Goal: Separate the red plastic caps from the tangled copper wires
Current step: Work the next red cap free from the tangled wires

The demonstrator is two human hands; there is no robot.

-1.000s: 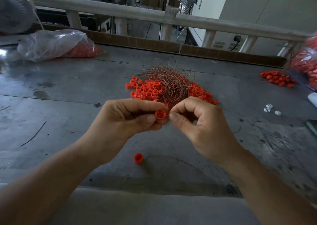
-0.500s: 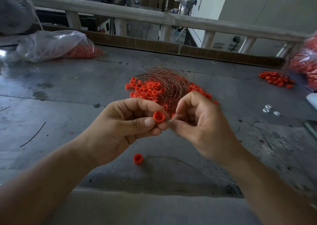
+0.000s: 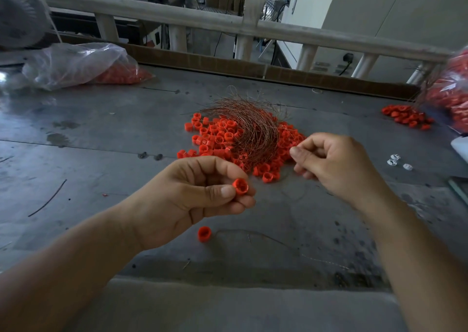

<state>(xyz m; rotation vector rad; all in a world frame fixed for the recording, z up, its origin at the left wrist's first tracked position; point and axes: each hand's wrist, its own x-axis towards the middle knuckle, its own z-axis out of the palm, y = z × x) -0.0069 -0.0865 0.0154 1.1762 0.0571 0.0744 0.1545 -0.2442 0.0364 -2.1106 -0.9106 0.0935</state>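
The left hand (image 3: 192, 200) pinches a red cap (image 3: 240, 186) mid-frame. The right hand (image 3: 334, 164) is curled; I cannot tell if it holds anything.

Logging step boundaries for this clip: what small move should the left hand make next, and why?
Probably drop the red cap beside the loose cap on the table: the left hand pinches it clear of the copper wires, apart from the right hand.
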